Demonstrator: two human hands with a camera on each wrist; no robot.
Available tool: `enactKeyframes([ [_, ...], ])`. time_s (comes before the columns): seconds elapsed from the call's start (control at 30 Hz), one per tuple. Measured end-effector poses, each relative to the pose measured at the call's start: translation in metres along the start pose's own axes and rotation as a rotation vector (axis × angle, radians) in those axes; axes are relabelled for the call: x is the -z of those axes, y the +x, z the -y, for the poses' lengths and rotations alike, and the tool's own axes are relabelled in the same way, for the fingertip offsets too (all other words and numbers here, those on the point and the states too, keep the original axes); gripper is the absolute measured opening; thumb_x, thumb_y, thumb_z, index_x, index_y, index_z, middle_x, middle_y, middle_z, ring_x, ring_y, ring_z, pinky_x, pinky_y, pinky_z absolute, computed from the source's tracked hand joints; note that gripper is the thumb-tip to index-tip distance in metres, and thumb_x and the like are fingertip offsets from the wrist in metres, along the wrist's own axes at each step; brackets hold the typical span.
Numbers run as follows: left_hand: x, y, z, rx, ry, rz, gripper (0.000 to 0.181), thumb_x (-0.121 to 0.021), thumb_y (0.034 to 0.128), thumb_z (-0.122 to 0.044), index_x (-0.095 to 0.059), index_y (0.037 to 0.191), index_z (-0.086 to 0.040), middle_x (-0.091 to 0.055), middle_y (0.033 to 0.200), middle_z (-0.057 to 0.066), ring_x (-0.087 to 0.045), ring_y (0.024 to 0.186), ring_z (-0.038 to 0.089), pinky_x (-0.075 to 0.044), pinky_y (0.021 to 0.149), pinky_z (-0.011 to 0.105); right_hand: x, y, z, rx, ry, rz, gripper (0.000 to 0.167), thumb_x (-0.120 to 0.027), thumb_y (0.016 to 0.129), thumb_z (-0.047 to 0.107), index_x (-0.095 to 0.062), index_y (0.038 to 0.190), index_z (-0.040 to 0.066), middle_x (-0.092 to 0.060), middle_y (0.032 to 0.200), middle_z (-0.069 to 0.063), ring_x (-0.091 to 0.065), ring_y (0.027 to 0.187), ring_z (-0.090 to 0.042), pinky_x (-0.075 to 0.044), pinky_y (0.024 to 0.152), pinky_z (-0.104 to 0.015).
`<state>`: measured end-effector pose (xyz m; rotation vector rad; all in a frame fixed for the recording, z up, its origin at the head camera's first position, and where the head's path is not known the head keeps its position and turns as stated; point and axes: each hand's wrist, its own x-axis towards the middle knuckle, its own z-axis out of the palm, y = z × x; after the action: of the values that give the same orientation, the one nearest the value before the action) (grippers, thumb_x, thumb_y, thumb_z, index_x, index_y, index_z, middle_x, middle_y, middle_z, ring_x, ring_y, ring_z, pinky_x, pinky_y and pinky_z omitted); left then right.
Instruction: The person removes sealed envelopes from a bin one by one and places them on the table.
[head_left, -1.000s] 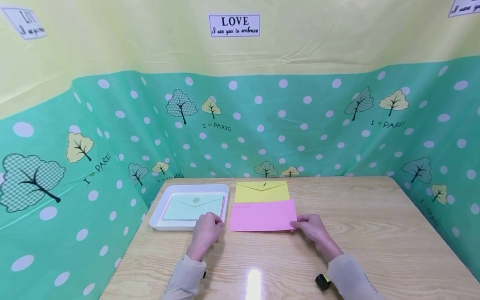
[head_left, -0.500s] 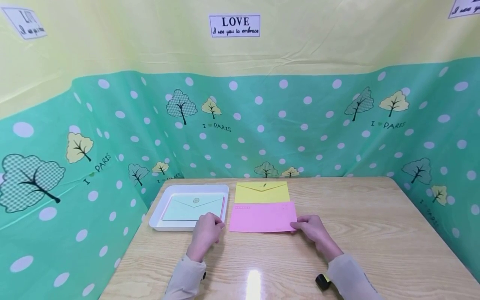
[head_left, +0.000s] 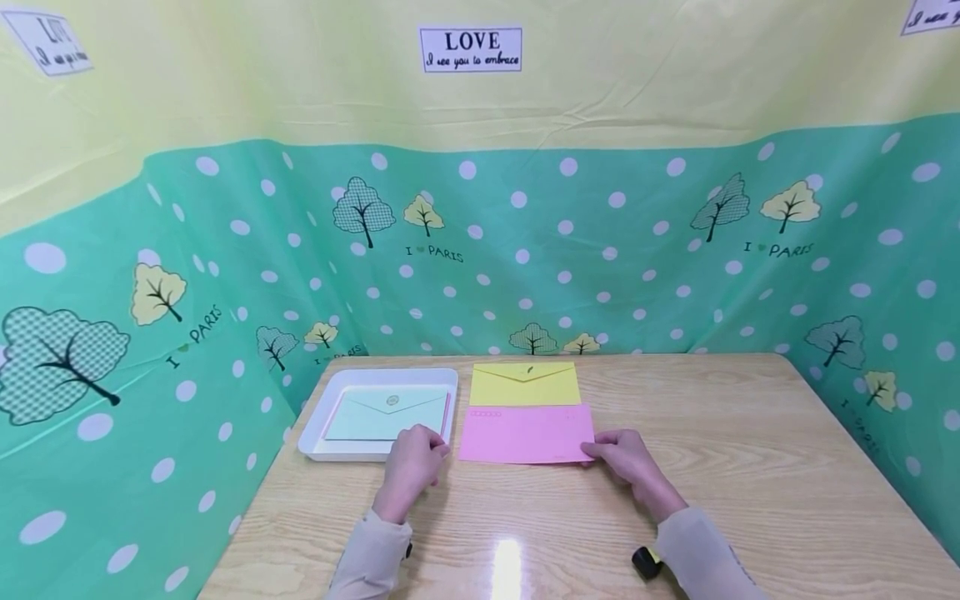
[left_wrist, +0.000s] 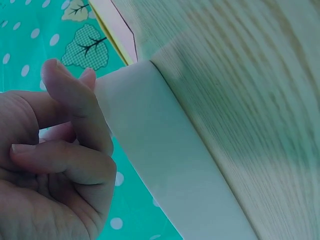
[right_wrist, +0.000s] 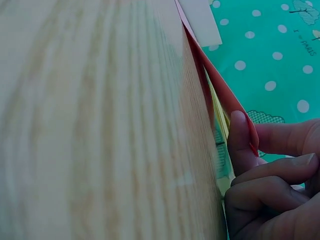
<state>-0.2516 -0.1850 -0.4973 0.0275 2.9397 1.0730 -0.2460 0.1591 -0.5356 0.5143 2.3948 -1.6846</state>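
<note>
My right hand [head_left: 624,454] pinches the lower right corner of a pink envelope [head_left: 525,433] between thumb and finger. In the right wrist view the pinched edge of the pink envelope [right_wrist: 227,90] is slightly raised from the table. Just behind it lies a yellow envelope [head_left: 525,387], flap side up, its front edge meeting the pink one. My left hand [head_left: 411,467] stays at the right front corner of a white tray [head_left: 318,429], fingers loosely curled by the rim; no held thing shows between them. Inside the tray, a mint-green envelope [head_left: 386,417] covers most of a pink one.
The wooden table [head_left: 720,433] stretches to the right of the envelopes. A green and yellow printed curtain [head_left: 525,233] encloses the table's back and sides. A small black object [head_left: 646,563] is beside the right sleeve [head_left: 701,550].
</note>
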Motion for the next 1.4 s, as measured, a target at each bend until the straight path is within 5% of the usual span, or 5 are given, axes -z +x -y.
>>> enactKeyframes([
  [0.13,0.0,0.0,0.0,0.003,-0.005,0.004,0.012,-0.074,0.0977,-0.009,-0.079,0.09,-0.002,-0.069,0.07,0.005,-0.061,0.045,0.015,-0.049,0.048,0.032,0.001,0.0,0.0,0.006,-0.003,0.015,0.032,-0.075,0.098,0.026,-0.076,0.116,-0.001,-0.061,0.067,-0.002,-0.034,0.046,-0.012,-0.026,0.047,-0.025],
  [0.33,0.0,0.0,-0.001,0.015,-0.009,0.008,0.011,-0.074,0.0977,-0.009,-0.079,0.092,-0.002,-0.069,0.071,0.005,-0.061,0.046,0.015,-0.05,0.049,0.032,0.003,-0.002,0.002,-0.014,-0.006,0.017,0.049,-0.072,0.1,0.029,-0.066,0.135,-0.005,-0.042,0.057,0.004,-0.033,0.045,-0.01,-0.027,0.046,-0.024],
  [0.9,0.0,0.003,-0.003,0.011,-0.007,0.007,0.01,-0.074,0.0978,-0.008,-0.079,0.095,0.0,-0.069,0.071,0.006,-0.061,0.046,0.016,-0.049,0.047,0.031,0.015,0.001,0.001,0.002,-0.001,0.024,0.046,-0.068,0.1,0.025,-0.067,0.135,-0.004,-0.041,0.056,0.002,-0.035,0.045,-0.011,-0.028,0.046,-0.023],
  [1.2,-0.001,0.005,-0.002,0.017,0.007,-0.001,0.009,-0.075,0.0974,-0.008,-0.08,0.096,-0.001,-0.068,0.07,0.003,-0.062,0.046,0.014,-0.049,0.047,0.03,0.022,0.002,-0.005,0.042,0.032,0.033,0.035,-0.063,0.103,0.02,-0.071,0.126,-0.006,-0.073,0.083,-0.006,-0.038,0.046,-0.009,-0.03,0.044,-0.022],
  [1.4,-0.001,0.002,0.0,0.015,0.013,-0.001,0.01,-0.074,0.0977,-0.009,-0.08,0.094,-0.001,-0.069,0.071,0.004,-0.061,0.047,0.014,-0.05,0.047,0.03,0.025,0.001,-0.006,0.074,0.069,0.001,0.03,-0.063,0.103,0.018,-0.072,0.119,-0.006,-0.07,0.083,-0.007,-0.037,0.046,-0.007,-0.031,0.043,-0.021],
])
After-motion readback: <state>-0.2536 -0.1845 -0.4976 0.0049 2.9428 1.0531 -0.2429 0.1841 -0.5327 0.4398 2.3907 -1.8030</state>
